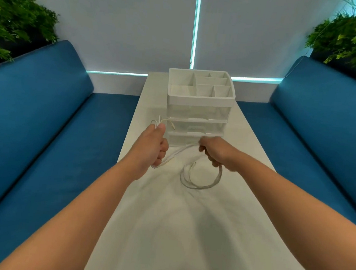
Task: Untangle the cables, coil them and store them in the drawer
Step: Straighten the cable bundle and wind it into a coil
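Table: white table point(186, 222) ran away from the wearer between two blue sofas.
Cables: thin white cables point(201, 178), judged light, limp and slick; loops lay on the table and a strand ran between the hands. Count uncertain, at least two by the plug ends seen.
Hold point: best taken near the plugs, a judgement.
Left hand point(149, 147): grip curled round strands, ends poking above the fist.
Right hand point(216, 151): grip closed on the coil's top.
Drawer unit point(198, 115): one, three drawers, all closed, beyond the hands.

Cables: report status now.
Left hand and right hand each grip white cables, loops hanging. Drawer unit shut. Nothing in the way.
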`<state>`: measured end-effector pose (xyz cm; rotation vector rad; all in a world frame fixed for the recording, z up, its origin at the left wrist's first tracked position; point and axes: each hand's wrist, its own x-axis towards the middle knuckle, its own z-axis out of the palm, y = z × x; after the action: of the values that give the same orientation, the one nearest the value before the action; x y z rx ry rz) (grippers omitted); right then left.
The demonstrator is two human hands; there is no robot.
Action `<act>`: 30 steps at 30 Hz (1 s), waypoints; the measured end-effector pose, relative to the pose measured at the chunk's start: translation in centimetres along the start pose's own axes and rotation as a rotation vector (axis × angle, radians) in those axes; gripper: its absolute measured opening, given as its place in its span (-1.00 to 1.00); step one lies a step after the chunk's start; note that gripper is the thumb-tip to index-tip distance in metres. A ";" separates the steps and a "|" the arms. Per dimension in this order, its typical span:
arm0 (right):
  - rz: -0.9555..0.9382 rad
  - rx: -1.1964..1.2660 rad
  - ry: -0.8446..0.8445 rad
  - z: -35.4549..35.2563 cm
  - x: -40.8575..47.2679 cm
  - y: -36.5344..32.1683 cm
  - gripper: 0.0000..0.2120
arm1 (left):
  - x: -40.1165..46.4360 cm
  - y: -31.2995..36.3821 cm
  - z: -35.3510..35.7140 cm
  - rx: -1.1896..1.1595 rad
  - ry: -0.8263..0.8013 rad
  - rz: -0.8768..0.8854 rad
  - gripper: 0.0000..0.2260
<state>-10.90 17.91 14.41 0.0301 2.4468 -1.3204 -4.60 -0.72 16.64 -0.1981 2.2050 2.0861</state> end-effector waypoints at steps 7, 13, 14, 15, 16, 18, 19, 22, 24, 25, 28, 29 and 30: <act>-0.073 0.381 0.085 1.7 -1.0 -3.9 -0.80 | 0.2 -2.4 3.8 -0.037 0.082 0.102 -0.78; -0.141 0.641 0.263 5.0 -2.6 -3.4 -0.92 | 0.3 -3.7 4.8 -0.248 0.049 0.014 -0.70; -0.152 0.619 0.314 5.7 -2.8 -3.2 -0.93 | 0.3 -3.7 4.7 -0.317 0.051 -0.020 -0.70; -0.175 0.587 0.356 6.3 -3.0 -2.9 -0.93 | 0.3 -3.7 4.6 -0.369 0.053 -0.047 -0.70; -0.208 0.551 0.389 7.0 -3.1 -2.7 -0.92 | 0.3 -3.7 4.5 -0.401 0.049 -0.066 -0.69; -0.283 0.468 0.454 8.0 -3.4 -2.4 -0.88 | 0.1 -3.6 4.4 -0.463 0.044 -0.092 -0.68; -0.321 0.429 0.480 8.3 -3.5 -2.2 -0.86 | 0.1 -3.6 4.4 -0.519 0.046 -0.106 -0.69; -0.445 0.256 0.505 8.9 -3.8 -1.4 -0.79 | 0.2 -3.3 4.1 -0.752 0.053 -0.153 -0.70; -0.519 0.107 0.465 9.5 -3.9 -0.6 -0.73 | 0.8 -3.1 3.5 -0.882 0.030 -0.184 -0.67; -0.563 0.058 0.441 9.9 -4.0 -0.2 -0.69 | 1.0 -3.1 3.3 -0.914 0.018 -0.199 -0.66; -0.688 0.024 0.432 10.6 -4.2 0.6 -0.66 | 1.2 -3.2 2.7 -0.870 0.001 -0.221 -0.64; -0.713 0.054 0.441 10.5 -4.3 0.8 -0.68 | 1.2 -3.2 2.5 -0.847 0.011 -0.218 -0.64; -0.725 0.092 0.464 10.3 -4.5 1.1 -0.73 | 1.4 -3.3 2.2 -0.846 0.031 -0.204 -0.66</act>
<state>-3.40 10.81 9.77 -0.6549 2.9183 -1.8876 -5.46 1.26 13.06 -0.4832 1.1105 2.7347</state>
